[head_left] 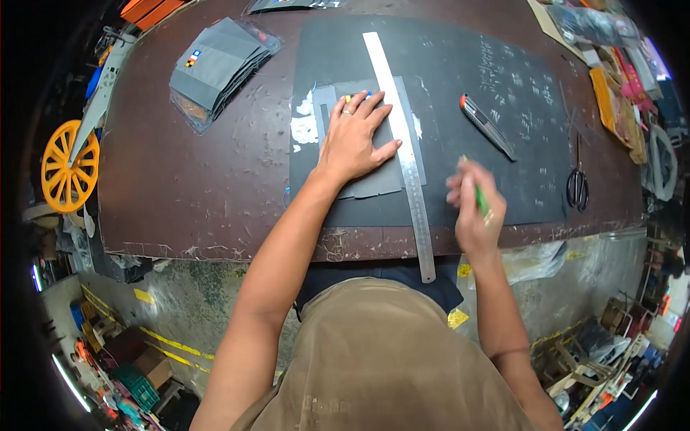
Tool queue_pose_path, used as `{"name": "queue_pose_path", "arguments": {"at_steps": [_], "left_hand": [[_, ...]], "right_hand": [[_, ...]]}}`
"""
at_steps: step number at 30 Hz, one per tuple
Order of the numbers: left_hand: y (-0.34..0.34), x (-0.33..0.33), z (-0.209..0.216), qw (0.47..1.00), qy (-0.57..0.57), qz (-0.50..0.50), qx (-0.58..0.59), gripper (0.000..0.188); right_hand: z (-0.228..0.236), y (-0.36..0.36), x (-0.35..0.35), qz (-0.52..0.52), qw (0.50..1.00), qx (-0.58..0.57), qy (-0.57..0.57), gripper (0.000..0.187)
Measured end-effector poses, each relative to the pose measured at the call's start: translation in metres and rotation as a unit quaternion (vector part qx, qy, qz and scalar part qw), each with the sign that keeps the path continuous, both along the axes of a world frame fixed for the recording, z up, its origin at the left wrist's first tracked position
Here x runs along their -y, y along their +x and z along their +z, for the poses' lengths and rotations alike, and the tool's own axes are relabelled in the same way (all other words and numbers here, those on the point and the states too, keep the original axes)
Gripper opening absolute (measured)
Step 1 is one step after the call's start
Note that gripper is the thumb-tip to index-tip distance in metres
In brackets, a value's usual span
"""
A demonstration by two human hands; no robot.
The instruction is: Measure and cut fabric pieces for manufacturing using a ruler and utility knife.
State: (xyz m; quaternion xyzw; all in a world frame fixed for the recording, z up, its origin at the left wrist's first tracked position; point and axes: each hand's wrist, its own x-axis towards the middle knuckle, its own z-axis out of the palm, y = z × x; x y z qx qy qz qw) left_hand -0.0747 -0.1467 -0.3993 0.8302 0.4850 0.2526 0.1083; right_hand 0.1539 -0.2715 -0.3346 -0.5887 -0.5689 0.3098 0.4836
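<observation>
Fingers spread, my left hand [352,140] lies flat on grey sheet pieces [377,185], its fingertips and thumb at the edge of a long steel ruler [410,161]. The ruler runs lengthwise over the pieces and sticks out past the table's near edge. Parts of a small coloured patch show beside my fingers. My right hand [478,215] is closed around a slim green pencil or pen [481,200], held above the dark mat [453,205] to the right of the ruler. A utility knife [489,128] with a red end lies farther right on the mat.
Black-handled scissors [577,188] lie at the right of the brown table [194,223]. A stack of grey pieces in clear plastic [219,68] sits at the far left. A yellow spoked wheel [70,167] stands off the left edge. Packages [618,108] crowd the right edge.
</observation>
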Motion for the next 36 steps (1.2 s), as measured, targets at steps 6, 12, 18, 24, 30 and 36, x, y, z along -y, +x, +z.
{"name": "queue_pose_path", "arguments": {"at_steps": [6, 12, 18, 24, 30, 36], "left_hand": [[0.017, -0.006, -0.006, 1.000, 0.016, 0.008, -0.013, 0.067], [0.029, -0.005, -0.011, 0.999, 0.037, 0.009, -0.008, 0.057], [0.028, -0.005, -0.006, 1.000, 0.026, 0.012, -0.006, 0.057], [0.026, -0.004, -0.009, 0.999, 0.034, 0.018, -0.020, 0.058], [0.021, -0.005, -0.014, 0.998, 0.044, 0.028, -0.021, 0.056], [0.025, -0.004, -0.023, 0.999, 0.046, 0.018, -0.012, 0.056]], "right_hand": [[-0.032, 0.013, 0.116, 0.004, 0.985, 0.172, 0.002, 0.039], [-0.040, 0.011, 0.135, 0.018, 0.990, 0.136, -0.044, 0.047], [-0.019, -0.002, 0.135, 0.039, 0.997, 0.022, -0.064, 0.047], [-0.028, 0.005, 0.127, 0.072, 0.990, 0.123, -0.021, 0.039], [-0.021, 0.026, 0.068, 0.013, 1.000, 0.000, 0.013, 0.025], [-0.040, 0.029, -0.015, 0.047, 0.987, -0.142, -0.052, 0.026]]}}
